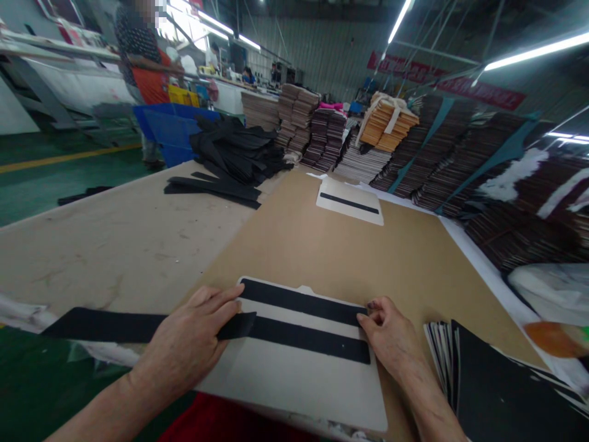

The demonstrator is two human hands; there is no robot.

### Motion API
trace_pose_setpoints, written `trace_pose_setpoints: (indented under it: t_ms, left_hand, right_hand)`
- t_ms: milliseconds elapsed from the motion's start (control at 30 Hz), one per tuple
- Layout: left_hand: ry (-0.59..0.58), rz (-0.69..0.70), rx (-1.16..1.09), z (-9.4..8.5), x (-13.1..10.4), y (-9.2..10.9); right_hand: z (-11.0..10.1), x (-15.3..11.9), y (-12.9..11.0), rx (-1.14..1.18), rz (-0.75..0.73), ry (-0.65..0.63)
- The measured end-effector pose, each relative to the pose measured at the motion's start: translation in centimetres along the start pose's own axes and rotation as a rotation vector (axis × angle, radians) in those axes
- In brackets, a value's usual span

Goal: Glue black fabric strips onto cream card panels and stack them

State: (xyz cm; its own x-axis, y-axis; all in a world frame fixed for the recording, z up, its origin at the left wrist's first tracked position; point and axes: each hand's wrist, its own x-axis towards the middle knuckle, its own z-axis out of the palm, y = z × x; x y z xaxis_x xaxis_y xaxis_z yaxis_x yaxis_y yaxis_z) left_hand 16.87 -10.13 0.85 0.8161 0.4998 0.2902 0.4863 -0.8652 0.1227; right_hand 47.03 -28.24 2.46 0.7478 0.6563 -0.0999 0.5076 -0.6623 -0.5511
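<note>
A pale board lies at the table's front edge with two black strips across it. The upper strip runs along its top edge, the lower strip below. My left hand lies over the board's left side, fingertips at the upper strip's left end. Under that hand a loose black strip reaches out to the left, its right end over the lower strip's left part. My right hand is pinched at the upper strip's right end; what is between its fingers is too small to make out.
Another pale board with one black strip lies farther back. Black strips are heaped at the back left, near a blue bin. Dark boards stand at the right. Stacks line the back. A person stands back left.
</note>
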Motion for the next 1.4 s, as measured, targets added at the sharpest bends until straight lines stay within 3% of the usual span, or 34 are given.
trace_pose_setpoints:
  t_ms: [200, 400, 533, 667, 900, 1133, 1400]
  left_hand:
    - [-0.064, -0.041, -0.018, -0.4, 0.2, 0.4]
    - [-0.216, -0.113, 0.017, -2.2, 0.8, 1.8]
    - [-0.315, -0.013, 0.168, -3.1, 1.5, 3.0]
    - [-0.365, -0.027, 0.308, -3.4, 2.5, 4.8]
    - [-0.388, -0.013, 0.384, -3.0, 3.5, 6.4]
    - [-0.334, -0.002, 0.372, -2.6, 3.0, 5.1]
    - [-0.204, 0.013, 0.108, -1.8, 0.4, 0.4]
  right_hand:
    - [-0.2, 0.0, 0.2, -0.187, -0.033, -0.012]
    - [-0.2, -1.3, -0.5, -0.456, -0.358, 0.028]
    - [0.1, -2.8, -2.0, -0.752, -0.438, -0.005]
    - [0.8, -4.1, -4.4, -0.949, -0.539, -0.047]
    - [1.7, -4.4, -6.5, -1.042, -0.554, -0.079]
    - [1.4, -4.5, -3.4, -0.892, -0.546, 0.001]
    - [0.2, -3.9, 3.5, -0.609, -0.519, 0.140]
